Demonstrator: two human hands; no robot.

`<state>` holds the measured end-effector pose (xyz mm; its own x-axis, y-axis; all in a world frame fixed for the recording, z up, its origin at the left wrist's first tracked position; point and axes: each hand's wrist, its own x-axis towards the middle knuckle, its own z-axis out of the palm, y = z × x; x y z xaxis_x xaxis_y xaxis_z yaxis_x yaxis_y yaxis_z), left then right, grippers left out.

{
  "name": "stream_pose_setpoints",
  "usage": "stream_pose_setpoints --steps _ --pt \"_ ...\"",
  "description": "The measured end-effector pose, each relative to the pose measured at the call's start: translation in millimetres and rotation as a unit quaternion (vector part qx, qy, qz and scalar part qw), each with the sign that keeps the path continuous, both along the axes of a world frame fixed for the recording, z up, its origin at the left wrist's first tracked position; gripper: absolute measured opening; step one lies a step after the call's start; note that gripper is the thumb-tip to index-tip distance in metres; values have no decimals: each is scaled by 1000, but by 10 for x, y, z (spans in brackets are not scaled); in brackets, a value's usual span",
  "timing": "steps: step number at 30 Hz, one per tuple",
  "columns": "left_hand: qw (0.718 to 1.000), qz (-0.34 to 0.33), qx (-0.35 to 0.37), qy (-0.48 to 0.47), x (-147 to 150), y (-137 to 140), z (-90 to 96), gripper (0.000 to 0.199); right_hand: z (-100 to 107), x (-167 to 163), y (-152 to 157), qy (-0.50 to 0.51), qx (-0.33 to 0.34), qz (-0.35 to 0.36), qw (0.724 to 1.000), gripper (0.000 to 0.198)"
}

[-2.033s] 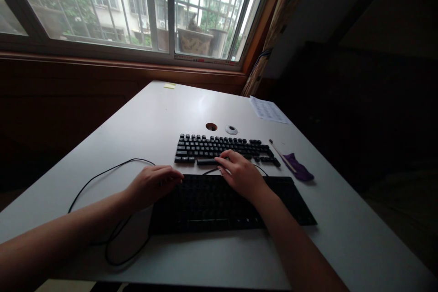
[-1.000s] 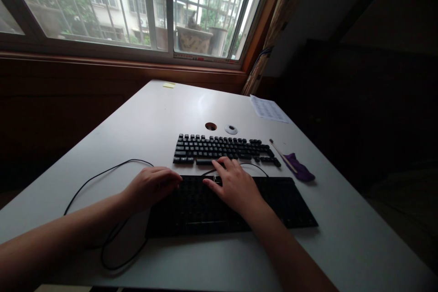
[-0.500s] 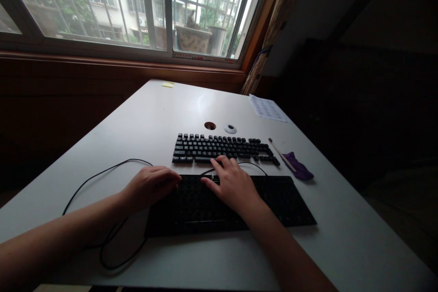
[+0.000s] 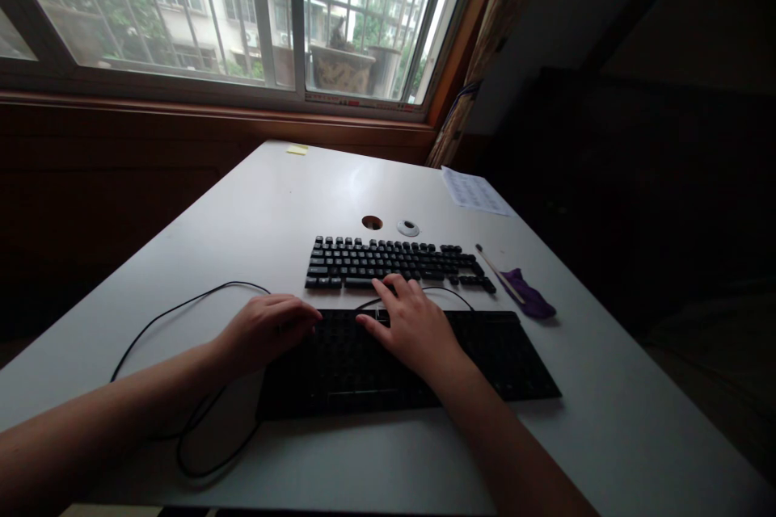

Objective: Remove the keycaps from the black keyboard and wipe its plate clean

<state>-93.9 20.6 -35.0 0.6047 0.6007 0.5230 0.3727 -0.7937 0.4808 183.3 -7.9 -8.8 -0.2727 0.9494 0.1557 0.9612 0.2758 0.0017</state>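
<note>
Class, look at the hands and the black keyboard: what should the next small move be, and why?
Probably the right hand should bring its thumb up to pinch the long key. Its forefinger is at or very near that key's right end, while the thumb is spread apart, over the keyboard. The left hand, at the keyboard's upper left, could steady it.

1. Left hand (image 4: pixel 263 331): fingers bunched at far-left part of black keyboard (image 4: pixel 497 355); grip unclear.
2. Right hand (image 4: pixel 418 327): over same keyboard, thumb and index spread, index tip by long space-bar keycap (image 4: pixel 357 283).
3. Black keycaps (image 4: pixel 376 258): laid in rows beyond keyboard.
4. Black cable (image 4: pixel 182 307): loops left, on white desk (image 4: pixel 242 210).
5. Dark-tipped stick (image 4: pixel 498 273): near end on purple cloth (image 4: pixel 532 297), right of keycaps.
6. Printed sheet (image 4: pixel 476 190): far right.
</note>
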Motion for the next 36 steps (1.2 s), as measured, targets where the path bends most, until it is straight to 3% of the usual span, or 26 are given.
stream_pose_setpoints --steps 36 --pt "1000 1 12 1 6 3 -4 11 7 16 3 10 3 -6 1000 68"
